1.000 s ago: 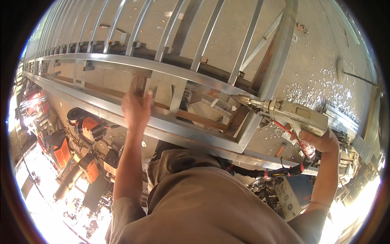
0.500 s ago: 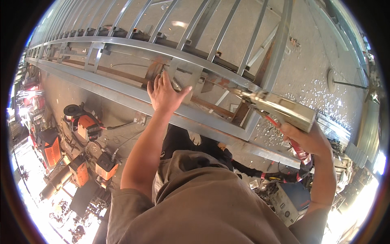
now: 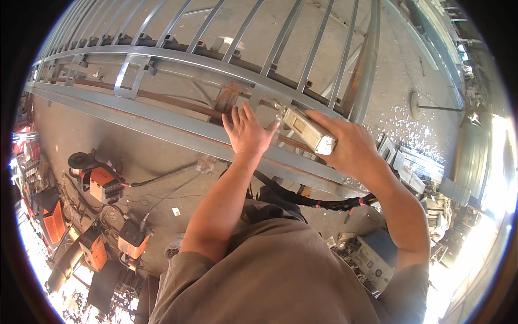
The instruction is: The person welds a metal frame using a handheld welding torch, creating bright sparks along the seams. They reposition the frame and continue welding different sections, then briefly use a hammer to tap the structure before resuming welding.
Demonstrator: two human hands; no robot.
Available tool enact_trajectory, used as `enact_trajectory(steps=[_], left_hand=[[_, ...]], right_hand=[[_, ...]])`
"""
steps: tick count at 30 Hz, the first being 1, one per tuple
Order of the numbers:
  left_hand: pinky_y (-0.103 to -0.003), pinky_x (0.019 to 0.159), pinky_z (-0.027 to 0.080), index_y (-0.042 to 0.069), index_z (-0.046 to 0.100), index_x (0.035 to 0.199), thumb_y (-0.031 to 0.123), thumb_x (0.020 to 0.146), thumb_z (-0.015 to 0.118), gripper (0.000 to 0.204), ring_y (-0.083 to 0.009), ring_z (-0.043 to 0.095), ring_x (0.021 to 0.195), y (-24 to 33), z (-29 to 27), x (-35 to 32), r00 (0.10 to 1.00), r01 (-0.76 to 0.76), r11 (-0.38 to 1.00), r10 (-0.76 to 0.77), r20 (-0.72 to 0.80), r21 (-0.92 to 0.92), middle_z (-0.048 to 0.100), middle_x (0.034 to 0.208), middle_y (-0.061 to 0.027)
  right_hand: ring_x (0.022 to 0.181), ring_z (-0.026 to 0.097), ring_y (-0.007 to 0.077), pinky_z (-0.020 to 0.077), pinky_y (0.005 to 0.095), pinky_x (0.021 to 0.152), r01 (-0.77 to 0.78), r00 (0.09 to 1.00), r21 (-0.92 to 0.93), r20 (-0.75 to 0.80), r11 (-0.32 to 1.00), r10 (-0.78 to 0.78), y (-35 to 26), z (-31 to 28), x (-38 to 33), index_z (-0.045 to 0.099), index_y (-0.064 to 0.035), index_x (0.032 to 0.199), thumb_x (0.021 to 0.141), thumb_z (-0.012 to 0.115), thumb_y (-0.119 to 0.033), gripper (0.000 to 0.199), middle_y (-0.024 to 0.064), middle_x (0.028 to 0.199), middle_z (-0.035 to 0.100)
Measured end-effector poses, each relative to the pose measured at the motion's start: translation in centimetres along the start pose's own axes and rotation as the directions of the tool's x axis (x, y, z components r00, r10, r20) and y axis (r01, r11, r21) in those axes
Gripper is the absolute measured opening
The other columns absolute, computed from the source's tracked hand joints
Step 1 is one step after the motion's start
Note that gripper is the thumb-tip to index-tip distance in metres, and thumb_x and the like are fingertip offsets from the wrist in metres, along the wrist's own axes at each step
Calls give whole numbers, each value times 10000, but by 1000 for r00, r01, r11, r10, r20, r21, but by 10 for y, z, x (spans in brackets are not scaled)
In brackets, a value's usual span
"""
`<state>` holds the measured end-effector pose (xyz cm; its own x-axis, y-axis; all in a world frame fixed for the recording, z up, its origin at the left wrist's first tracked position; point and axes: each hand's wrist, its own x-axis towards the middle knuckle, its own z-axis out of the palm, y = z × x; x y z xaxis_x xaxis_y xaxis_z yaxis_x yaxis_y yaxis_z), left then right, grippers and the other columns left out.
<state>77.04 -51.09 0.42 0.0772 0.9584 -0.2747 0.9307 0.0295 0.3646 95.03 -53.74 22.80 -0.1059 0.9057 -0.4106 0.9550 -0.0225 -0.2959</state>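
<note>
My left hand point(image 3: 250, 134) lies over the lower part of a grey metal frame point(image 3: 172, 133), fingers spread, holding nothing that shows. Its thumb points at a short flat bar between the two rails. My right hand point(image 3: 349, 144) is wrapped round a handheld welding gun point(image 3: 308, 130) with a boxy, pale metal body and a narrow nozzle. The gun's nozzle is just right of my left thumb, close above the frame; contact cannot be made out. Its grip is hidden by my hand. A rusty metal piece point(image 3: 226, 100) sits beyond my left fingers.
A black hose point(image 3: 291, 195) crosses in front of my body. Orange and black machines point(image 3: 102, 181) with cables stand on the floor at left. A blue-topped box point(image 3: 377, 256) stands at lower right. Upright bars point(image 3: 313, 46) fill the far side. Bright specks cover the floor at right.
My right hand has brought the welding gun leftward from the frame's right corner to beside my left hand. My left hand appears farther right in view, fingers still spread. The view has shifted.
</note>
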Motion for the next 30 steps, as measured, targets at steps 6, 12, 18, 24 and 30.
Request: enact_trajectory(steps=[6,12,18,24,30], left_hand=[[-603,1287,81,-23,275,1610,693,863,711,1123,-349,331,1549,-1,0,0,1000,-14,1000,14,-11,-8,482,1584,-196],[-607,1282,106,-13,296,1590,720,863,697,1107,-350,329,1547,-3,4,1,998,-33,999,33,-51,-5,512,1547,-181],[-598,1286,100,3,266,1604,732,868,688,1119,-341,318,1553,-1,2,3,1000,-11,1000,11,0,12,504,1553,-179],[-589,1289,83,2,266,1616,730,855,699,1138,-330,304,1563,-2,4,2,1000,-15,1000,15,-10,14,480,1575,-181],[-585,1291,69,-18,271,1596,485,890,726,979,-333,298,1565,-1,1,3,1000,-14,1000,15,-16,11,479,1572,-196]], right_hand=[[924,750,295,596,411,793,-274,962,321,88,907,259,0,-28,-44,647,-106,1370,885,772,-198,509,139,1004,753],[785,694,192,572,317,661,-487,700,855,259,180,665,13,-64,-152,689,2,1184,946,720,-186,305,104,898,710],[781,681,157,580,300,658,-455,711,733,-44,507,702,28,-18,-177,669,37,1188,934,750,-153,327,60,936,708],[1053,746,352,597,414,890,-234,935,457,-136,858,327,12,55,-102,507,-277,1555,866,765,-184,742,168,1174,757],[987,718,417,567,502,847,-67,983,214,-154,974,101,-8,88,-17,420,-330,1585,877,737,-300,776,163,1125,739]])
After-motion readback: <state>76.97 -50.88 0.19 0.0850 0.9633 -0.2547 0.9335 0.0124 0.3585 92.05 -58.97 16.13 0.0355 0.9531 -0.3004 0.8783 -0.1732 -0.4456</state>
